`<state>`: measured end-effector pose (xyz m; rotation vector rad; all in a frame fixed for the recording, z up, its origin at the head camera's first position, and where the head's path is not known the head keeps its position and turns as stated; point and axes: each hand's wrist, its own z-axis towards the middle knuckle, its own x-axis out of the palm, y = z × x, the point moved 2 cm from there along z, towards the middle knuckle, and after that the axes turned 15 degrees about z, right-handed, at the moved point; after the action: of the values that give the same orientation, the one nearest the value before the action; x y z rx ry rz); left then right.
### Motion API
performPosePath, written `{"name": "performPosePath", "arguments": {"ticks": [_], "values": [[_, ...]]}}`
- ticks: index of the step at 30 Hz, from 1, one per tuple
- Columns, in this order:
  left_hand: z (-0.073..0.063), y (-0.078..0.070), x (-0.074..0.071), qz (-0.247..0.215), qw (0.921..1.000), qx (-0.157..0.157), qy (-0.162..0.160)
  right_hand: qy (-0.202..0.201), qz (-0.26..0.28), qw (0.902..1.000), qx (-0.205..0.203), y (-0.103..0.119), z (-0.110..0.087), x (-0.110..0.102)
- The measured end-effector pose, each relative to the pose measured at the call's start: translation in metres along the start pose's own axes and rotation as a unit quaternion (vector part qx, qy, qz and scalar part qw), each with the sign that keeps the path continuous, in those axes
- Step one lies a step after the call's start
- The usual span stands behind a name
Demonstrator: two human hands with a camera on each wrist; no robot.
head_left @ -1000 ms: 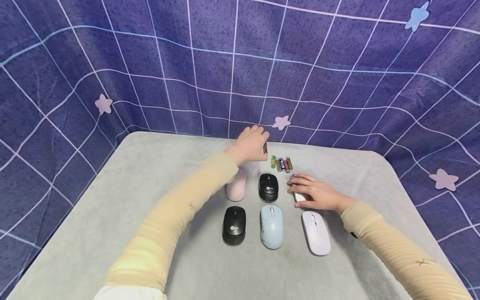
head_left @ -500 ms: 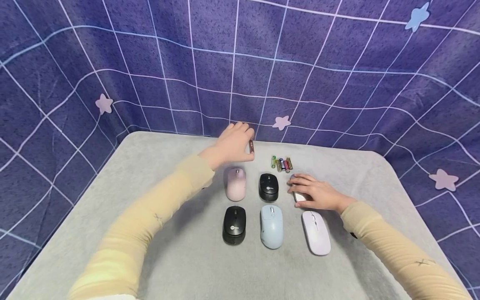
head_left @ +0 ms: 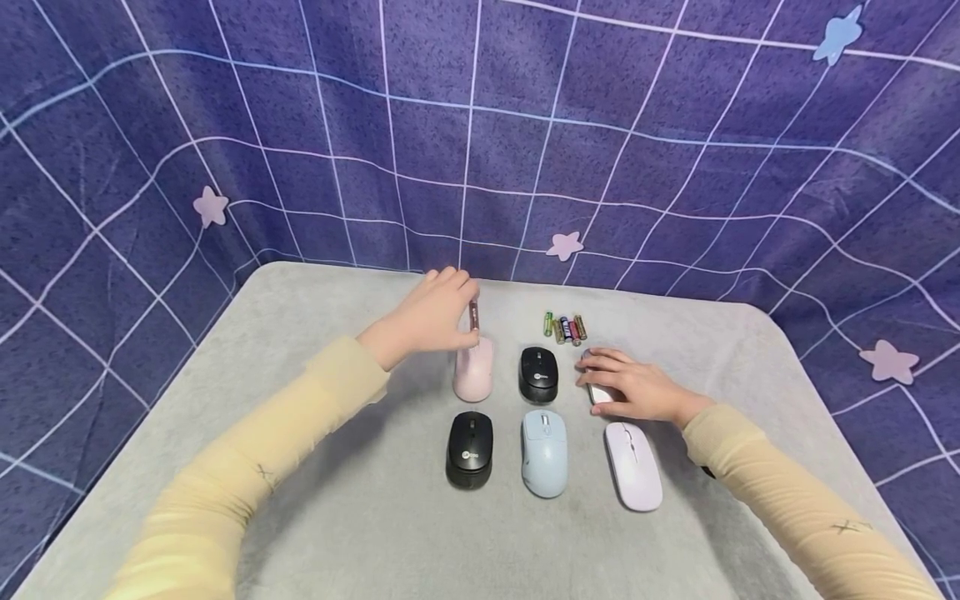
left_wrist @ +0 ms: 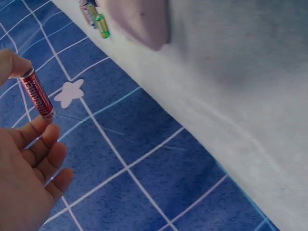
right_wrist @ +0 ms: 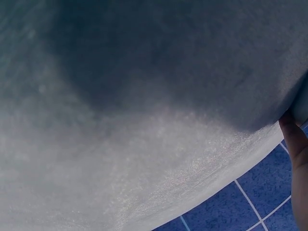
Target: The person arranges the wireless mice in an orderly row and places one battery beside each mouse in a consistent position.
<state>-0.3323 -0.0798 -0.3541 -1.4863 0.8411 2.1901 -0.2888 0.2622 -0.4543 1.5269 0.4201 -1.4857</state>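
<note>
My left hand (head_left: 429, 315) pinches a red battery (left_wrist: 38, 94) end to end between thumb and forefinger, above the far part of the table. The other fingers of that hand are loosely bent. Just below it in the head view lies a pink computer mouse (head_left: 474, 379), its far end partly covered by the hand. My right hand (head_left: 633, 387) holds a pale computer mouse (head_left: 600, 394) on the table, with fingers over it and the thumb at its near side. Most of that mouse is hidden. In the right wrist view only the thumb (right_wrist: 296, 144) shows.
Several batteries (head_left: 566, 328) lie in a row toward the back of the grey table (head_left: 360, 517). Two black mice (head_left: 538, 375), a light blue mouse (head_left: 544, 454) and a lilac mouse (head_left: 633, 467) lie nearby. A purple gridded curtain (head_left: 337, 125) hangs behind.
My left hand has moved left with the battery, away from the row of batteries, and now stands lower over the far end of the pink mouse. The right hand has stayed put.
</note>
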Motion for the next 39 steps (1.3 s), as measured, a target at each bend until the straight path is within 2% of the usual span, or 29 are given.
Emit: {"name": "performPosePath", "arguments": {"ticks": [9, 15, 21, 32, 39], "values": [[-0.025, 0.007, 0.018, -0.033, 0.9994, 0.007, 0.008, 0.0, 0.005, 1.0, 0.0, 0.0, 0.0, 0.001], [-0.04, 0.011, 0.033, -0.041, 0.9986, 0.0, 0.032, -0.003, 0.004, 1.0, -0.006, -0.001, 0.0, 0.002], [-0.051, 0.008, 0.044, -0.047, 0.9976, 0.003, 0.051, -0.004, 0.005, 0.9999, -0.009, -0.001, 0.0, 0.002], [-0.052, 0.005, 0.067, -0.052, 0.9954, 0.011, 0.08, -0.011, 0.005, 0.9999, -0.012, -0.002, 0.0, 0.002], [-0.051, 0.006, 0.077, -0.054, 0.994, 0.007, 0.095, -0.005, 0.003, 1.0, -0.003, -0.002, 0.0, 0.002]]}}
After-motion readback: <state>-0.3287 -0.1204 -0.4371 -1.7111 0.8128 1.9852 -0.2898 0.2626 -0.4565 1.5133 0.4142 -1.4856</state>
